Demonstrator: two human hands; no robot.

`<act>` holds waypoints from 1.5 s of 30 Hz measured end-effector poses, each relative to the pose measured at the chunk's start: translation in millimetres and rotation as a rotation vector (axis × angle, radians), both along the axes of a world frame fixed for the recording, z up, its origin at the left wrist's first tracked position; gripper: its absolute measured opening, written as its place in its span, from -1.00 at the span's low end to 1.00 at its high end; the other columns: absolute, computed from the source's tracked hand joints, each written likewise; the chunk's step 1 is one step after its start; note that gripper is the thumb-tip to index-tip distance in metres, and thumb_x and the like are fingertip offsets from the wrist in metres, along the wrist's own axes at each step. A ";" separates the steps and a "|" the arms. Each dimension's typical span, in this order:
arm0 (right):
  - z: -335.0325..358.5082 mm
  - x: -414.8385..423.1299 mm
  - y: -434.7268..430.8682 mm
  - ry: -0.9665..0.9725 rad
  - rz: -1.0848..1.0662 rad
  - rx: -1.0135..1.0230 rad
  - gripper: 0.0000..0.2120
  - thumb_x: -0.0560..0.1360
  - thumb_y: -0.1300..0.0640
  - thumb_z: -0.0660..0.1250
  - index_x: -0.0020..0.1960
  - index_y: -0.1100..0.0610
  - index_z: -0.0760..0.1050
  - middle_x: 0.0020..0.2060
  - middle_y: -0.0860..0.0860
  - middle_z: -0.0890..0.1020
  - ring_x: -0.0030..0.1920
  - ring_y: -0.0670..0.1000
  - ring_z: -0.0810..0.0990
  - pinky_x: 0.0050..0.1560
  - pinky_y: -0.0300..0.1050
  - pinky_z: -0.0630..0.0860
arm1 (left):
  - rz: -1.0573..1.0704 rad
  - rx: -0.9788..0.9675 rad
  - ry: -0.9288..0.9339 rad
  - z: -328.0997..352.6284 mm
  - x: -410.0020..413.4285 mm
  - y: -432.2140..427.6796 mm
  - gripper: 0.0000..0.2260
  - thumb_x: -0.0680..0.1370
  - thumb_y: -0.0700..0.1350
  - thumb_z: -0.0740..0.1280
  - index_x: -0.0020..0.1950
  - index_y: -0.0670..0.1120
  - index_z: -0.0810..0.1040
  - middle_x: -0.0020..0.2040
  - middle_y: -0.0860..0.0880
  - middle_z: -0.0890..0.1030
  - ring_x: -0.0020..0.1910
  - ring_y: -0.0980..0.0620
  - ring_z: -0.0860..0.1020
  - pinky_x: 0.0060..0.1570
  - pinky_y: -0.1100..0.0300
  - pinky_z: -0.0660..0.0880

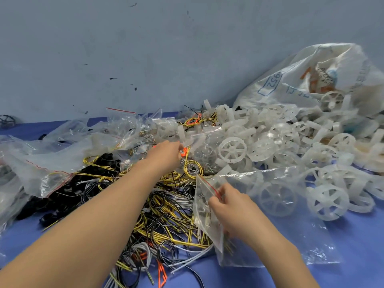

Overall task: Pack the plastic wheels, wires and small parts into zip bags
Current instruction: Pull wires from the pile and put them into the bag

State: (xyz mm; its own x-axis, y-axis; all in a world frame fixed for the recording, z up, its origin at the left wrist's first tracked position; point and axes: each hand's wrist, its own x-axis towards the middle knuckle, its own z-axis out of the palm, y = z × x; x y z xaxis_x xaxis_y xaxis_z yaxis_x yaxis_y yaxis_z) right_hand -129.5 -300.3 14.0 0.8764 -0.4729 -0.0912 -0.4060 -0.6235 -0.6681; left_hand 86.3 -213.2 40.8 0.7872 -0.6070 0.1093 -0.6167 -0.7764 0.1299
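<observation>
Right-hand grip: right hand (230, 206) is pinching the red-lined mouth of a small clear plastic zip bag (207, 223) at the right edge of the tangled heap of yellow, black and white wires (164, 208). It is probably keeping the opening raised and turned toward the heap for filling.
Left-hand reach: left hand (166, 154) is stretching over the far side of the wire heap, with fingers curling down beside a small orange wire coil (184, 151). I cannot tell whether they are gripping it, because the back of the hand is hiding them.
Wheels: translucent white spoked plastic wheels (232, 149) are lying piled to the right of the wire heap, spilling from a large white woven sack (291, 84) behind them.
Small parts: black plastic pieces (68, 192) are lying left of the wire heap, partly under loose clear bags (52, 163).
Step judged: fetching one coil for the waiting bag.
</observation>
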 end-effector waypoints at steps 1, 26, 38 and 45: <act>-1.1 0.1 -1.5 -0.001 -0.005 0.003 -0.82 0.53 -0.09 0.12 -0.08 0.02 0.36 -0.14 0.00 0.56 -0.10 0.10 0.57 -0.04 0.06 0.57 | 0.012 0.045 -0.012 -2.3 2.7 -6.3 -0.67 0.64 -0.09 0.15 0.41 0.04 0.41 0.31 -0.14 0.49 0.26 -0.16 0.46 0.24 -0.12 0.44; -9.5 -4.0 12.2 -0.229 -0.062 0.121 -0.92 0.51 -0.02 0.14 -0.03 -0.13 0.39 -0.25 -0.07 0.57 -0.21 0.02 0.55 -0.17 0.04 0.49 | 0.197 -0.799 -0.030 27.3 -45.5 50.8 -0.81 0.63 0.03 0.19 0.10 -0.07 0.47 0.27 -0.12 0.39 0.18 -0.04 0.41 0.17 0.03 0.39; -9.6 -0.9 17.4 -0.320 -0.068 0.156 -0.87 0.52 0.04 0.22 0.01 -0.17 0.45 -0.32 -0.12 0.59 -0.34 -0.17 0.52 -0.31 -0.16 0.43 | 0.044 -1.469 0.273 33.9 -119.7 103.7 -0.85 0.60 -0.05 0.33 0.06 -0.12 0.56 -0.21 0.03 0.66 -0.26 0.11 0.66 -0.27 0.28 0.57; -7.9 1.4 22.1 -0.378 -0.115 0.175 -0.91 0.51 0.01 0.28 -0.01 -0.15 0.47 -0.35 -0.12 0.56 -0.37 -0.15 0.51 -0.33 -0.18 0.42 | -0.029 -0.898 0.847 15.4 -140.9 85.8 -0.77 0.53 -0.19 0.41 0.14 -0.12 0.44 -0.20 -0.14 0.68 -0.47 0.05 0.55 -0.53 0.26 0.45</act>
State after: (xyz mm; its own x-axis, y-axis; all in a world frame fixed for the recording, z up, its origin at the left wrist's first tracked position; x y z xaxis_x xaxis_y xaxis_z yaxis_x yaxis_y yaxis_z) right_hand -128.1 -278.2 6.1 0.8063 -0.5752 0.1381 -0.1728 -0.4523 -0.8749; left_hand -54.6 -127.4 56.2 0.8003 -0.5981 -0.0412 -0.0940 -0.1931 0.9767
